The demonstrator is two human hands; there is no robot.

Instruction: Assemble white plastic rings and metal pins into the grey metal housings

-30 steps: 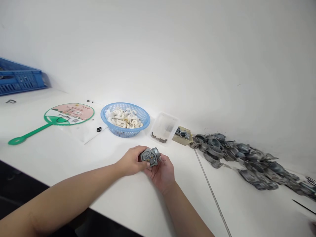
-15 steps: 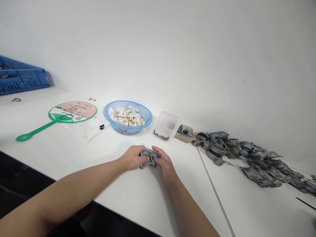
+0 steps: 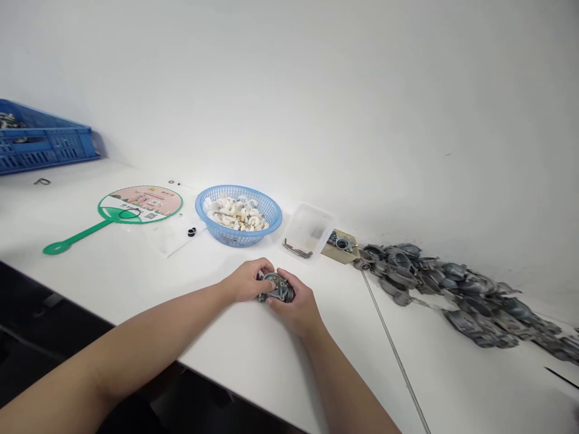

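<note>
Between my two hands, just over the white table, is a grey metal carburetor body (image 3: 281, 288) with small brass fittings in its upper face. My left hand (image 3: 251, 281) grips its left side, the thumb laid across the top. On the other side my right hand (image 3: 299, 306) is closed round the right end, with its thumb at the near edge. Both palms hide much of the part's sides and underside. A clear plastic box (image 3: 308, 226) with several thin metal pins (image 3: 296, 249) lies beyond my right hand. A blue basket (image 3: 238, 239) of white ring-like parts stands beyond my left hand.
Grey metal castings (image 3: 420, 274) are heaped along the wall at right, by a tan tray (image 3: 340, 254) of small metal parts. At left lie a green-handled fan (image 3: 140, 205) and a blue crate (image 3: 49, 147). A thin rod (image 3: 393, 346) crosses the table (image 3: 235, 349).
The carburetor body has been turned in my hands. My right hand has shifted from its fingertips to a fuller grip round the right end. The view has moved slightly.
</note>
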